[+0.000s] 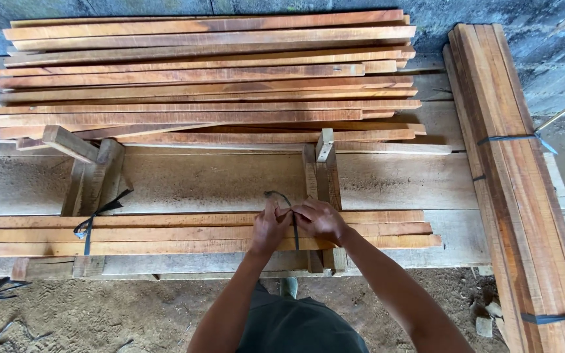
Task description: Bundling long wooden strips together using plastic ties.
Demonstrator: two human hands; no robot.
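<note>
— What are the hands doing right now?

— Both are down on the near bundle of wooden slats, which lies lengthwise along the front of the tabletop. The left hand and right hand are side by side, almost touching, fingers pinched on a dark strap that wraps the bundle; a loop of it sticks up just behind the knuckles.

— Is there only one strap?

— No, a second dark strap is around the same bundle near its left end, with loose tails.

— And behind?

— A big loose stack of slats at the back against the wall. Short wooden blocks stand between that stack and the bundle. On the right, a long tied bundle runs away from us, bound with dark bands.
</note>
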